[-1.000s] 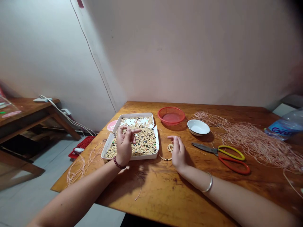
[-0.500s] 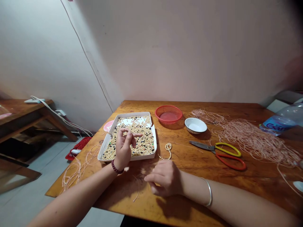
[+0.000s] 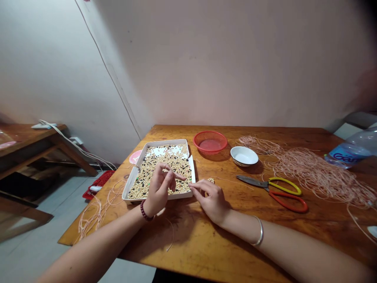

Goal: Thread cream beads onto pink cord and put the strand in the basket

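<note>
A white tray (image 3: 134, 177) filled with small cream, dark and green beads lies on the wooden table (image 3: 265, 232). My left hand (image 3: 160, 189) hovers over the tray's near edge with thumb and fingertips pinched on something tiny, likely a bead. My right hand (image 3: 210, 198) sits just right of the tray, its fingers pinched toward the left hand, apparently on a thin cord end. A short strand of threaded beads (image 3: 211, 180) peeks out behind the right hand. Both wrists wear bracelets.
A red mesh basket (image 3: 210, 142) and a white bowl (image 3: 244, 156) stand behind the hands. Scissors with yellow and orange handles (image 3: 275, 190) lie to the right, beside a heap of pink cord (image 3: 315, 173). A water bottle (image 3: 353, 149) lies far right. Loose cord loops (image 3: 94, 208) hang at the left edge.
My right hand left the beaded strand, dipped toward the table's near edge, then came up beside the tray to meet my left hand, which lowered slightly toward it.
</note>
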A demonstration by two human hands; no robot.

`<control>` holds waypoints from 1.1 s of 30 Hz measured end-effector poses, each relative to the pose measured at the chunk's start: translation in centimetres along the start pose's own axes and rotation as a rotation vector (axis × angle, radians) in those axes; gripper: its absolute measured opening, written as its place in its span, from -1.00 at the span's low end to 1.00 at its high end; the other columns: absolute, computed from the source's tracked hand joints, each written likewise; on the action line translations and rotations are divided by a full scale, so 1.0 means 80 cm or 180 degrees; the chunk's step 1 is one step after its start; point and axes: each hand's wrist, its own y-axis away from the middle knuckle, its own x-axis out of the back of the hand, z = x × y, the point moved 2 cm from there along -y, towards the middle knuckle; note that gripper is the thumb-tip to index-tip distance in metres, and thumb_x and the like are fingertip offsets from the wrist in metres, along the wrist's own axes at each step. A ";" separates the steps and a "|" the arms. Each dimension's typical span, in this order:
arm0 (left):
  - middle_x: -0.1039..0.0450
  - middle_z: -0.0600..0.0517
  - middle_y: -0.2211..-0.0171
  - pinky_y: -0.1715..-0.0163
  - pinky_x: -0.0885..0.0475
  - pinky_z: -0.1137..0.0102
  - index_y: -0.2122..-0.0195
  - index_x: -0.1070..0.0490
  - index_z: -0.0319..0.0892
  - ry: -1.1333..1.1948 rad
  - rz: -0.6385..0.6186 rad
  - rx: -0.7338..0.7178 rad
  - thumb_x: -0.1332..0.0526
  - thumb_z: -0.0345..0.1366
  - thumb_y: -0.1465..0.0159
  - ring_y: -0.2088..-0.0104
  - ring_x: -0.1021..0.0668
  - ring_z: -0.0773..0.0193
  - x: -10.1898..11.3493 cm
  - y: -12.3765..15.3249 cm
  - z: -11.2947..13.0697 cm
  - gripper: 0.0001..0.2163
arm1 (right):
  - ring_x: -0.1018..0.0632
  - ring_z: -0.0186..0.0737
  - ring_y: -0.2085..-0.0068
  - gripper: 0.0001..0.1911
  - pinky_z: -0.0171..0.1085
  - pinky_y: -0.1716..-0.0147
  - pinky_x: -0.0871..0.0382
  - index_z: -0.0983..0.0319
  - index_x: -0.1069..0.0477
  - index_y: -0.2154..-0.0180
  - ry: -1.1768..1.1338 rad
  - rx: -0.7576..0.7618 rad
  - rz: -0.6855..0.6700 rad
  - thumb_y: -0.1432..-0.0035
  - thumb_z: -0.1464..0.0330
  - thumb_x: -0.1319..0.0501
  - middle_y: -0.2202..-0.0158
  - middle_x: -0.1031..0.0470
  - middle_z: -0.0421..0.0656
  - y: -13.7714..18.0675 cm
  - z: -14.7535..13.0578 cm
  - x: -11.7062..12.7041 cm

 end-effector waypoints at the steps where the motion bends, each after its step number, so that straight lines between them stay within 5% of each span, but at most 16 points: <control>1: -0.48 0.06 0.48 0.61 -0.30 0.49 0.27 -0.14 -0.11 -0.0030 0.0024 -0.0023 -0.11 -0.17 -0.32 0.66 -0.33 0.42 0.002 -0.001 0.000 -0.83 | -0.52 -0.20 0.28 -0.81 -0.23 0.23 -0.36 0.13 -0.52 0.22 0.0000 0.0075 -0.0011 -0.24 0.31 -0.13 0.29 -0.54 -0.11 0.001 -0.001 0.000; 6: -0.26 0.15 0.59 0.58 -0.23 0.49 0.18 -0.27 -0.12 -0.0704 0.0822 -0.0077 -0.05 -0.18 -0.34 0.59 -0.34 0.36 0.024 -0.018 -0.008 -0.85 | -0.48 -0.22 0.36 -0.83 -0.25 0.31 -0.32 0.15 -0.52 0.27 0.0139 0.0032 0.0034 -0.21 0.33 -0.15 0.35 -0.52 -0.13 0.003 -0.002 -0.001; 8: -0.36 0.05 0.46 0.38 -0.34 0.42 0.15 -0.36 -0.13 -0.1294 0.0701 -0.0082 -0.04 -0.17 -0.34 0.38 -0.46 0.27 0.026 -0.023 -0.009 -0.79 | -0.46 -0.25 0.40 -0.83 -0.26 0.35 -0.30 0.15 -0.52 0.31 0.0225 -0.0028 0.0016 -0.21 0.32 -0.15 0.39 -0.51 -0.14 0.003 -0.002 -0.002; 11: -0.43 -0.08 0.14 0.05 -0.29 0.28 0.17 -0.45 -0.12 -0.1957 -0.0136 -0.0428 -0.04 -0.14 -0.33 0.06 -0.44 0.13 0.017 -0.020 -0.009 -0.74 | -0.44 -0.27 0.42 -0.82 -0.29 0.37 -0.27 0.17 -0.51 0.35 0.0428 -0.0126 -0.0034 -0.21 0.32 -0.14 0.43 -0.49 -0.16 -0.001 0.000 -0.001; 14: -0.51 -0.01 0.31 0.14 -0.29 0.31 0.29 -0.47 -0.09 -0.2300 -0.1075 -0.0500 -0.10 -0.18 -0.30 0.26 -0.49 0.17 0.003 -0.009 -0.010 -0.81 | -0.44 -0.28 0.42 -0.80 -0.31 0.37 -0.26 0.18 -0.52 0.36 0.0641 -0.0131 -0.0025 -0.21 0.30 -0.14 0.45 -0.47 -0.17 -0.008 0.000 0.007; 16: -0.44 0.07 0.55 0.25 -0.28 0.35 0.41 -0.43 -0.10 -0.2522 -0.1266 -0.0473 -0.07 -0.21 -0.33 0.48 -0.43 0.25 -0.001 -0.005 -0.011 -0.77 | -0.45 -0.29 0.42 -0.78 -0.32 0.37 -0.25 0.19 -0.53 0.34 0.0775 -0.0038 -0.0018 -0.22 0.28 -0.13 0.45 -0.47 -0.17 -0.015 -0.003 0.013; 22: -0.32 0.12 0.62 0.46 -0.24 0.46 0.39 -0.36 -0.17 -0.2251 -0.1098 -0.0256 0.07 -0.18 -0.39 0.58 -0.38 0.33 0.006 -0.005 -0.005 -0.68 | -0.47 -0.32 0.40 -0.81 -0.35 0.37 -0.24 0.19 -0.55 0.32 0.1064 0.0038 -0.0557 -0.18 0.28 -0.18 0.39 -0.53 -0.18 -0.046 -0.016 0.040; 25: -0.32 0.13 0.61 0.52 -0.25 0.50 0.35 -0.40 -0.19 -0.1861 -0.1080 -0.0164 0.06 -0.12 -0.39 0.63 -0.38 0.39 0.009 -0.006 -0.006 -0.66 | -0.49 -0.32 0.37 -0.70 -0.35 0.34 -0.28 0.16 -0.49 0.09 0.1347 -0.0045 -0.0887 -0.20 0.21 -0.15 0.25 -0.56 -0.16 -0.059 -0.018 0.075; 28: -0.30 0.13 0.61 0.55 -0.25 0.51 0.34 -0.40 -0.19 -0.1609 -0.0828 -0.0252 0.07 -0.06 -0.38 0.64 -0.39 0.40 0.012 -0.007 -0.008 -0.62 | -0.53 -0.20 0.24 -0.63 -0.29 0.29 -0.29 0.17 -0.41 -0.03 0.2491 -0.0231 -0.0732 -0.24 0.20 -0.10 0.17 -0.55 -0.10 -0.066 -0.011 0.121; 33: -0.31 0.13 0.60 0.57 -0.25 0.52 0.32 -0.38 -0.19 -0.1549 -0.0554 -0.0337 0.05 -0.06 -0.37 0.64 -0.41 0.41 0.015 -0.007 -0.014 -0.65 | -0.55 -0.04 0.20 -0.73 -0.25 0.28 -0.31 0.29 -0.51 0.24 0.3808 -0.0144 -0.1966 -0.14 0.24 -0.17 0.22 -0.55 0.04 -0.060 0.016 0.134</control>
